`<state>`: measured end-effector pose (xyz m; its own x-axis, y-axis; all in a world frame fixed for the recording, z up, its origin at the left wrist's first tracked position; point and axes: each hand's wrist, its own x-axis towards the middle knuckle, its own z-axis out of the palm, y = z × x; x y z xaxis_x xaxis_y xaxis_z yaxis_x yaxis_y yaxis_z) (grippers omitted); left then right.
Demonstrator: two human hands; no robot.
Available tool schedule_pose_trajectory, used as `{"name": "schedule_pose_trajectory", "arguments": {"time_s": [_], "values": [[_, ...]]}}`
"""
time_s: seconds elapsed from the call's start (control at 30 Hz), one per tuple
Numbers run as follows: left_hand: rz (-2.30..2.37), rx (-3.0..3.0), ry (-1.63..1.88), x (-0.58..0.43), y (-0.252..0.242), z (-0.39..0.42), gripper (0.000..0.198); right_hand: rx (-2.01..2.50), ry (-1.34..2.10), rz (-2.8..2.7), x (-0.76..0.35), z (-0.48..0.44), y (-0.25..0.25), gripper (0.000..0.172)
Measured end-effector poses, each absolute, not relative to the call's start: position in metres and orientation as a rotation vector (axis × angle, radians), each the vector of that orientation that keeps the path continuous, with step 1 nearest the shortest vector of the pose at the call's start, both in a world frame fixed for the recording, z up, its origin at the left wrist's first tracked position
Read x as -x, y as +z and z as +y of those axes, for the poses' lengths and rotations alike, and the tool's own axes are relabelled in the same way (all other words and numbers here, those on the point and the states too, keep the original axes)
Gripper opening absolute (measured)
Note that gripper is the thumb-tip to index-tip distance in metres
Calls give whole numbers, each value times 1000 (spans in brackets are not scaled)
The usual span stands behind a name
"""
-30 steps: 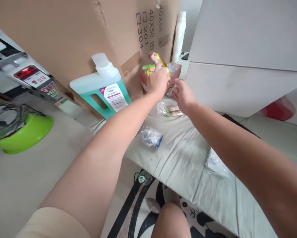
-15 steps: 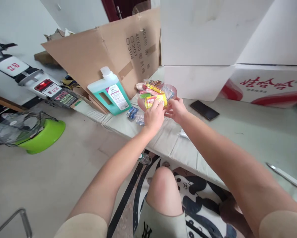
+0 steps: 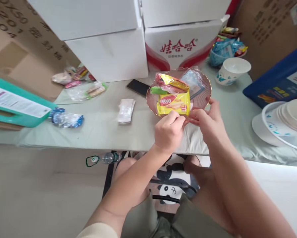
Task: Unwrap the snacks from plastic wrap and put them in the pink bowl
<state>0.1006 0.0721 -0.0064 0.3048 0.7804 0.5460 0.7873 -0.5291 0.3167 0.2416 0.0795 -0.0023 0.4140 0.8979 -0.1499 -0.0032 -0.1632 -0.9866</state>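
Meeting at the near rim of a scalloped, see-through pink bowl with a gold edge (image 3: 206, 82) in the head view, the left hand (image 3: 169, 131) and the right hand (image 3: 211, 124) come close together. The left one's fingers are curled closed by the rim, and what lies between them is hidden. The right one's fingers spread along the rim at its near right side; whether they grip it, I cannot tell. Within the bowl lie a yellow rectangular wafer packet with red lettering (image 3: 173, 104), a shiny red and yellow wrapper (image 3: 173, 81) behind it, and a clear plastic packet with blue (image 3: 193, 83) to the right. The bowl is at the desk covered in pale grey-green cloth (image 3: 101, 132), though its base is out of sight. Just behind it to the left is a flat black phone (image 3: 138, 87); nearer lies a small white plastic-wrapped packet (image 3: 126, 111). Beyond the bowl's right side stands a white paper cup with blue-green print (image 3: 231, 71)
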Motion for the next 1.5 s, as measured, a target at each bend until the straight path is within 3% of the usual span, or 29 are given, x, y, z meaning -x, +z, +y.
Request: {"name": "schedule_pose_trajectory", "arguments": {"time_s": [0.23,0.43,0.57,0.63,0.7,0.9,1.0,1.23,1.5], "values": [[-1337,2593,-998,-119,-41,81,32,1504,1025,-878,-273,81,-28,75],[-1064,2525,-1316,-73,-42,80,19,1701,878,-1134,-261,98,-32,49],[-1136,2297,-1622,-34,-40,96,10,1805,507,-1235,-258,104,-33,41],[-1344,2175,-1600,-18,-40,114,13,1753,289,-1268,-254,107,-26,36],[-1593,2152,-1452,-9,-40,134,22,1674,301,-1334,-245,113,-15,35],[-1739,2721,-1170,-10,-38,163,27,1652,671,-1602,-215,136,4,71],[-1786,2838,-1133,-10,-34,165,31,1707,871,-1616,-214,143,2,81],[-1725,3041,-1032,-5,-24,168,30,1678,1118,-1742,-218,148,1,91],[-1512,3134,-1184,0,-37,166,30,1782,1077,-1796,-211,145,8,81]]}}
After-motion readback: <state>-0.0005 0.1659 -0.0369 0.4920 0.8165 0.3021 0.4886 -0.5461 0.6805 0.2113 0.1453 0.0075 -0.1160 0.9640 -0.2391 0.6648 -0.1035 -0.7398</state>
